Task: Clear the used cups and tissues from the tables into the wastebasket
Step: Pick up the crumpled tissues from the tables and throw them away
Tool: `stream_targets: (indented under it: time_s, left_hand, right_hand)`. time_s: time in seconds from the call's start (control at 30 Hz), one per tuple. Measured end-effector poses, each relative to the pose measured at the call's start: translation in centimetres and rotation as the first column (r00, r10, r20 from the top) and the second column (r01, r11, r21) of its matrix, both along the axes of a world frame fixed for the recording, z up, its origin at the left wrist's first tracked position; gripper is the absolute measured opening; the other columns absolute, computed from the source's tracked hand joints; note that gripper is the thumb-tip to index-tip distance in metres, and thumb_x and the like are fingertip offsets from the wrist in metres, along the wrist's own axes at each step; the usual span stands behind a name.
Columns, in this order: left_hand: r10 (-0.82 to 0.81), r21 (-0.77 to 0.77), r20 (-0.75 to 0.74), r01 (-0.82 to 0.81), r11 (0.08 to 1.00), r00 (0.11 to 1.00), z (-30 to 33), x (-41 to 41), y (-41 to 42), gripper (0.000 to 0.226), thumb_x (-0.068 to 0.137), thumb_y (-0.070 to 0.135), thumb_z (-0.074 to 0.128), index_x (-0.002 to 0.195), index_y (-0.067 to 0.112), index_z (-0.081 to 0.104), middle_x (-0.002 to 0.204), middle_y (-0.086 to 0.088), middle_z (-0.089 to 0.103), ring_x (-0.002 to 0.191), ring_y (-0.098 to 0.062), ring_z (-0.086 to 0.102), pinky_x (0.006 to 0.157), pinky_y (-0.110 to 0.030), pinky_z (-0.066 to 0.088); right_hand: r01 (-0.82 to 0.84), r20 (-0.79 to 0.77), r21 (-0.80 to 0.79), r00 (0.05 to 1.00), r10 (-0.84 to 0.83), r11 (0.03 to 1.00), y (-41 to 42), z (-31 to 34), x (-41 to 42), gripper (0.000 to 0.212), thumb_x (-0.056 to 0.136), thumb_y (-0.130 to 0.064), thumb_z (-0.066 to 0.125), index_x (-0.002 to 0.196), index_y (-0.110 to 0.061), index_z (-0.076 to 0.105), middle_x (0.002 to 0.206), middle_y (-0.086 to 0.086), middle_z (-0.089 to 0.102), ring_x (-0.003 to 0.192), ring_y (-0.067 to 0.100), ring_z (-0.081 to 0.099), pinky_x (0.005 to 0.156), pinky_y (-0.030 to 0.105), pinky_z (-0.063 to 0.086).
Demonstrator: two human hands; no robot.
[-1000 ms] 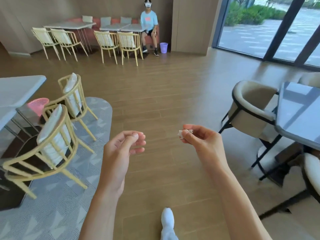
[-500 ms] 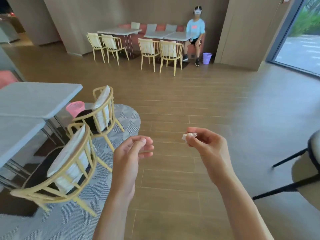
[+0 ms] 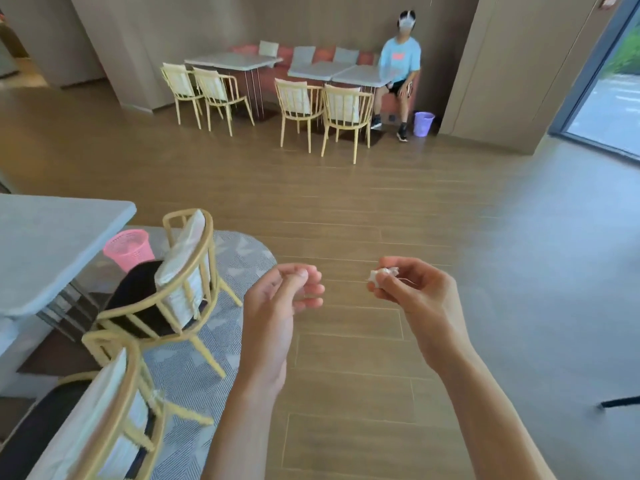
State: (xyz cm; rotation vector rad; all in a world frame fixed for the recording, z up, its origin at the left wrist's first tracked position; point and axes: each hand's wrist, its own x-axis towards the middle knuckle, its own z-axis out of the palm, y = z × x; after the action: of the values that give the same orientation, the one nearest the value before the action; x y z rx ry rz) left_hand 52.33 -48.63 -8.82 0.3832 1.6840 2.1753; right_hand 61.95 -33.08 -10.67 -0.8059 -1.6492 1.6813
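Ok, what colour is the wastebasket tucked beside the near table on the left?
Pink, with a mesh wall; the wastebasket shows best in the head view.

Bright daylight from the window [image 3: 609, 88] at right, pale glare on the floor [image 3: 540, 244], soft shadows, wide-angle bowing, blurred chairs [image 3: 114, 410].
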Motion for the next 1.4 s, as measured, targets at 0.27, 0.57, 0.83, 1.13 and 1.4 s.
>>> stream_targets:
  time_s: [0.27,0.57,0.83,1.13,1.4]
  left_hand:
    - [0.013,-0.037,0.006,-0.013,0.999,1.000,-0.8,-14.0,10.2,0.020,0.100,0.001,0.051,0.090,0.000,0.068,0.087,-0.009,0.072,0.081,-0.025,0.068,0.075,-0.039,0.058]
    - [0.130,-0.087,-0.013,-0.130,0.988,0.991,-2.3,-30.7,25.7,0.024,0.099,-0.001,0.051,0.086,0.004,0.071,0.087,-0.013,0.072,0.082,-0.029,0.069,0.075,-0.040,0.059]
    - [0.289,-0.067,0.006,-0.288,0.955,0.957,-1.0,-44.4,33.9,0.022,0.099,-0.001,0.052,0.087,0.004,0.071,0.089,-0.012,0.073,0.083,-0.027,0.070,0.076,-0.041,0.058]
    - [0.406,-0.064,0.056,-0.402,0.913,0.912,-4.7,-63.1,39.3,0.023,0.098,-0.001,0.054,0.085,0.004,0.072,0.086,-0.012,0.074,0.079,-0.026,0.071,0.072,-0.037,0.059]
    - [0.413,-0.047,0.020,-0.412,0.910,0.910,-3.2,-82.3,43.3,0.019,0.099,0.001,0.054,0.091,-0.002,0.071,0.095,-0.018,0.073,0.083,-0.025,0.070,0.073,-0.035,0.060]
  right_hand:
    - [-0.050,-0.007,0.009,0.999,0.050,0.999,10.1,-1.0,-14.2,0.009,0.092,0.000,0.070,0.099,-0.005,0.073,0.080,0.009,0.076,0.071,0.016,0.069,0.077,0.027,0.058]
    - [-0.123,-0.006,-0.013,0.992,0.123,0.992,26.3,-2.4,-32.0,0.012,0.092,-0.003,0.071,0.100,-0.010,0.075,0.081,0.004,0.078,0.070,0.008,0.068,0.072,0.017,0.053]
    - [-0.285,0.033,-0.002,0.958,0.285,0.958,36.1,-0.9,-48.1,0.011,0.092,-0.007,0.073,0.100,-0.013,0.076,0.084,0.001,0.080,0.074,0.006,0.070,0.071,0.014,0.053]
    - [-0.411,0.106,0.006,0.907,0.408,0.912,41.6,-3.7,-68.5,0.011,0.091,-0.008,0.073,0.100,-0.011,0.078,0.081,-0.001,0.078,0.070,0.004,0.067,0.071,0.014,0.052]
    - [-0.463,0.133,0.073,0.882,0.451,0.883,44.9,-1.6,-88.6,0.009,0.092,-0.008,0.073,0.096,-0.010,0.081,0.090,-0.011,0.079,0.068,-0.002,0.066,0.068,0.008,0.048]
